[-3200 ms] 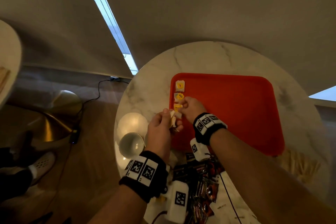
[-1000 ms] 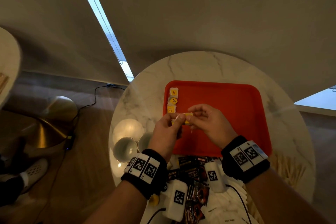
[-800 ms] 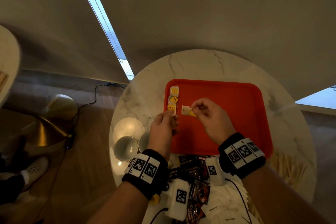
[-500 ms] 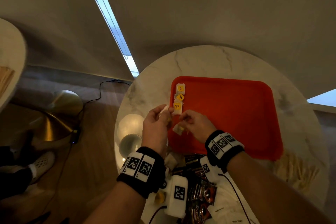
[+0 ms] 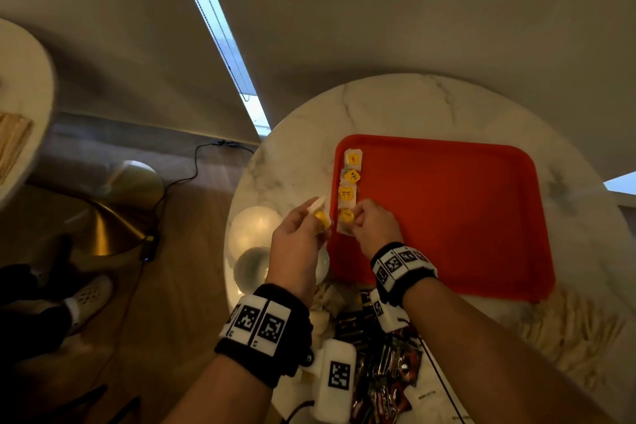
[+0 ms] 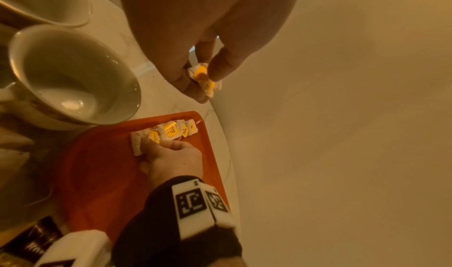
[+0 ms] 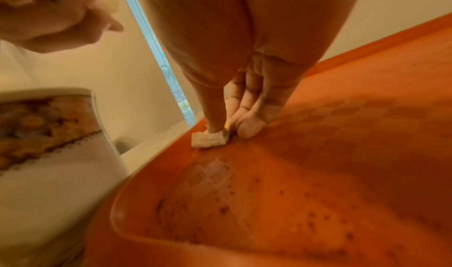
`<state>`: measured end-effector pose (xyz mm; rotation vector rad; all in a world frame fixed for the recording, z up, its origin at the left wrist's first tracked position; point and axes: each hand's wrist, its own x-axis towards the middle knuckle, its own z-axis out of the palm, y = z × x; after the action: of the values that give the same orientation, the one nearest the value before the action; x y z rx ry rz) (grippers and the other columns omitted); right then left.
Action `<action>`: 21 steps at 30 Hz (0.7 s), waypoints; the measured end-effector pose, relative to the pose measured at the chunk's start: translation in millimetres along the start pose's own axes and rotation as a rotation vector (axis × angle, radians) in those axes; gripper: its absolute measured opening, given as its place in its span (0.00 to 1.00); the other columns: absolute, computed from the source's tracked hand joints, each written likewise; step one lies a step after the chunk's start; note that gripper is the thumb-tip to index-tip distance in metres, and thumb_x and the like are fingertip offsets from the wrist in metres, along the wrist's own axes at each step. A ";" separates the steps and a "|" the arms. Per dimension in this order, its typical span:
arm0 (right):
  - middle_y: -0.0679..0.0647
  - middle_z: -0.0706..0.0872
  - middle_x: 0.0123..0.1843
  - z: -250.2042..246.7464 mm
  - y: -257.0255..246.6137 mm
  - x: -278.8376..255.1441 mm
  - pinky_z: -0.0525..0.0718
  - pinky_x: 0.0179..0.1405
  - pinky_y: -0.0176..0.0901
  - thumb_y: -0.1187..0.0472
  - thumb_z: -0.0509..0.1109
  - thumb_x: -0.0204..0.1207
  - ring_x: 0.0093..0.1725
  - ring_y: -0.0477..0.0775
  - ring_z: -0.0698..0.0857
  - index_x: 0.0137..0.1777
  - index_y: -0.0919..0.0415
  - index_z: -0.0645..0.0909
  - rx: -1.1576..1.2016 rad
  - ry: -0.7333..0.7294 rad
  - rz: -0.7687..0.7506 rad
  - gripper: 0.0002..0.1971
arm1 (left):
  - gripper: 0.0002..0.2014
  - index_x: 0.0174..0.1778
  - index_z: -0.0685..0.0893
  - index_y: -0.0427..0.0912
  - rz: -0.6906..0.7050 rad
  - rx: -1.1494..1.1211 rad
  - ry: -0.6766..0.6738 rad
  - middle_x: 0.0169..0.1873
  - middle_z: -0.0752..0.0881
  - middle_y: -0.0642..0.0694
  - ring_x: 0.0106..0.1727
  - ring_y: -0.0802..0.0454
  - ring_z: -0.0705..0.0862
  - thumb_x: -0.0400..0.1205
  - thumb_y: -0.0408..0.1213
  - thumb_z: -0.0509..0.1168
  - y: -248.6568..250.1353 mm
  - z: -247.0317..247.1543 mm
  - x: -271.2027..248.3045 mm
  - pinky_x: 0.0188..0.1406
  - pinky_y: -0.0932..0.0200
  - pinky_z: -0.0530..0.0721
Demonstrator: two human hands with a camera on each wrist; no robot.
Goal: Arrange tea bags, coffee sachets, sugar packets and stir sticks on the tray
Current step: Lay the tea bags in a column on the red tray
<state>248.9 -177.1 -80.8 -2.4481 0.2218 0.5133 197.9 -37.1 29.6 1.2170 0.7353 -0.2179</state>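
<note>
Lowered since before, right hand (image 5: 373,227) pins tea bag (image 5: 345,221).

The room is dim and warm-toned in the head view. The main light is a narrow pale-blue strip of daylight (image 5: 220,34) running diagonally between shaded wall surfaces, with a second bright patch at the right edge. Soft glare sits on the round white marble worktop (image 5: 395,107) and on the glossy white ceramic cups (image 5: 253,234) at its left rim. The wide lens bends straight lines and stretches the forearms near the bottom edge. Both wrist views carry a strong orange-yellow cast and grain. In the right wrist view the flat red plastic tray (image 7: 342,155) is soft and smeared close to the lens, and the patterned cup at the left is blurred.
</note>
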 end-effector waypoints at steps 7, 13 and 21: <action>0.44 0.86 0.43 -23.0 -7.2 -19.0 0.84 0.40 0.42 0.51 0.76 0.78 0.43 0.46 0.85 0.51 0.50 0.81 0.202 0.014 -0.019 0.08 | 0.14 0.63 0.85 0.43 0.010 0.142 -0.023 0.51 0.93 0.38 0.59 0.32 0.89 0.82 0.28 0.70 -5.6 -0.2 -6.2 0.65 0.30 0.85; 0.43 0.90 0.55 -80.5 -24.9 -70.8 0.89 0.53 0.40 0.33 0.62 0.79 0.54 0.40 0.89 0.69 0.48 0.82 0.658 -0.014 -0.232 0.27 | 0.17 0.63 0.88 0.52 0.035 0.337 -0.104 0.50 0.93 0.48 0.53 0.48 0.91 0.80 0.31 0.72 -1.8 17.4 -8.0 0.54 0.50 0.87; 0.45 0.91 0.51 -108.2 -11.9 -86.1 0.86 0.50 0.35 0.60 0.73 0.82 0.50 0.40 0.89 0.60 0.50 0.87 0.577 -0.071 -0.277 0.09 | 0.06 0.54 0.88 0.49 0.210 0.442 -0.123 0.48 0.92 0.51 0.52 0.57 0.89 0.83 0.35 0.72 2.6 32.3 -21.3 0.49 0.65 0.84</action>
<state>207.1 -230.4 40.4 -1.8558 -0.0051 0.3513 195.9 -70.2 49.7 1.6737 0.4581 -0.2870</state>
